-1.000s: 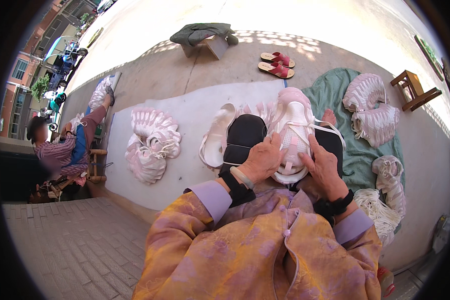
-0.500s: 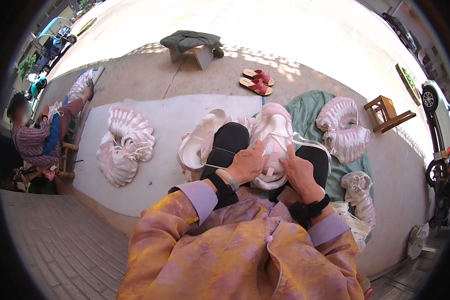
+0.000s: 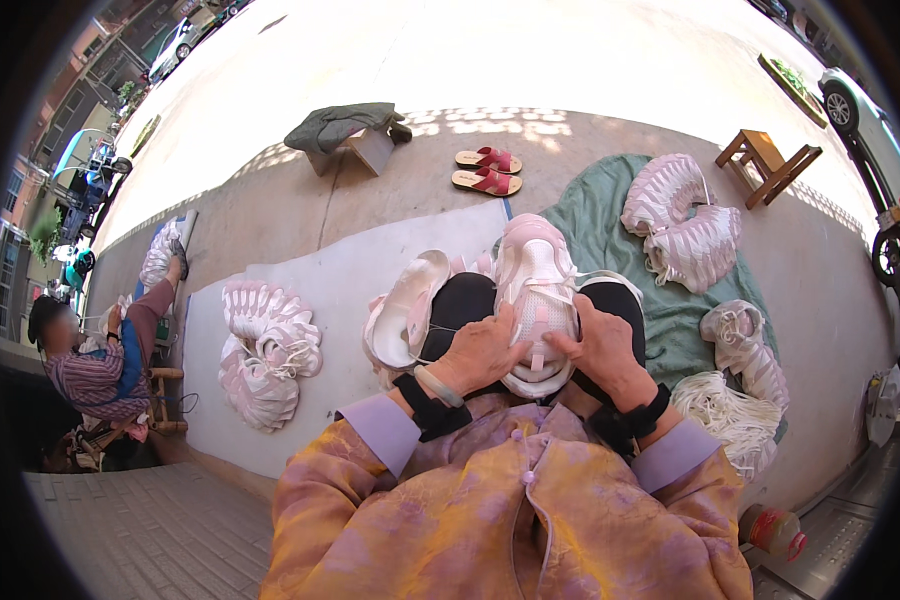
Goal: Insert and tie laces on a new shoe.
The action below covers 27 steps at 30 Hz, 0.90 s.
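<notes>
A white and pink sneaker (image 3: 537, 260) rests between my knees, its toe pointing away from me. My left hand (image 3: 478, 352) grips its left side, thumb by the tongue. My right hand (image 3: 608, 350) holds the opposite side, its thumb also near the tongue; some fingers of both hands are hidden. A white shoelace (image 3: 610, 278) loops out to the right over my dark-clad knee. Beside my left knee another pale sneaker (image 3: 410, 308) lies with its opening showing, more pink and white pieces partly hidden behind it.
Fanned rows of sneakers lie on a white sheet (image 3: 370, 245) at left and a green cloth (image 3: 590, 205) at right, near a bundle of white laces (image 3: 725, 420). Beyond are red slippers (image 3: 488, 180), a cloth-covered stool (image 3: 355, 150) and a wooden stool (image 3: 765, 165). Another person (image 3: 95, 365) sits left.
The view has shifted and tilted. Both thumbs have come closer together at the tongue, and my hands now wrap the sneaker's sides more firmly.
</notes>
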Each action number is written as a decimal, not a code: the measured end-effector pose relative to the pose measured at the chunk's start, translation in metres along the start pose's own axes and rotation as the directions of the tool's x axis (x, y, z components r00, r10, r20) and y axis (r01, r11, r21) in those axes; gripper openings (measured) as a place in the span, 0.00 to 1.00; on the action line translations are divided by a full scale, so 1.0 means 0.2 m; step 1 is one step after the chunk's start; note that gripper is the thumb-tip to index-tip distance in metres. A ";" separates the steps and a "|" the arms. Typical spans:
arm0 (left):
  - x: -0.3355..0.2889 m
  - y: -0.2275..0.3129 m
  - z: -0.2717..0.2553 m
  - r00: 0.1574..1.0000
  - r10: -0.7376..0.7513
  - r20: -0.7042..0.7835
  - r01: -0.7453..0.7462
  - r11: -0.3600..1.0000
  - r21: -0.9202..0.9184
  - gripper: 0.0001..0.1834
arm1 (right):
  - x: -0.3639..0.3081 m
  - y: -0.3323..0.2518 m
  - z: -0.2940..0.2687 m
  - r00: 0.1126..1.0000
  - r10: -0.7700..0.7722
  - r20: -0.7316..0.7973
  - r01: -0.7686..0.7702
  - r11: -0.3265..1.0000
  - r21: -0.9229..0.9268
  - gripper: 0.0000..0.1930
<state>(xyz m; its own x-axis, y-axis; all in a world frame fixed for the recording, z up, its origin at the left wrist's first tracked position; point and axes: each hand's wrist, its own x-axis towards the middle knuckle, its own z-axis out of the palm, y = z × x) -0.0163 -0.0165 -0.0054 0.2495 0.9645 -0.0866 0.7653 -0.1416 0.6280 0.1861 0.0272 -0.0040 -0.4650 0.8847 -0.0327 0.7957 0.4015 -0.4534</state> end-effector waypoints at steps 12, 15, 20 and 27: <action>0.34 0.05 -0.02 0.913 0.176 -0.367 -0.113 0.976 0.188 0.22 | 0.14 0.05 -0.08 0.987 -0.052 0.154 0.031 0.990 0.137 0.48; 0.40 0.02 0.03 0.892 0.250 -0.378 -0.178 0.960 0.215 0.32 | 0.17 0.06 -0.12 0.972 -0.053 0.228 0.004 0.978 0.207 0.47; 0.41 -0.06 0.09 0.918 0.209 -0.336 -0.150 0.970 0.193 0.42 | 0.18 0.11 -0.06 0.984 -0.108 0.139 0.071 0.966 0.248 0.39; 0.44 -0.05 0.09 0.943 0.191 -0.273 -0.166 0.980 0.113 0.43 | 0.20 0.06 -0.01 0.997 -0.062 0.051 0.054 0.989 0.138 0.23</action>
<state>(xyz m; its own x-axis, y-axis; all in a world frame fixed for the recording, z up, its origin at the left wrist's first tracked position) 0.0083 0.0653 -0.0331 0.2198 0.9431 0.2496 0.7755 -0.3241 0.5418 0.1771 0.0680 -0.0096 -0.5328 0.8447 -0.0502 0.7080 0.4125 -0.5732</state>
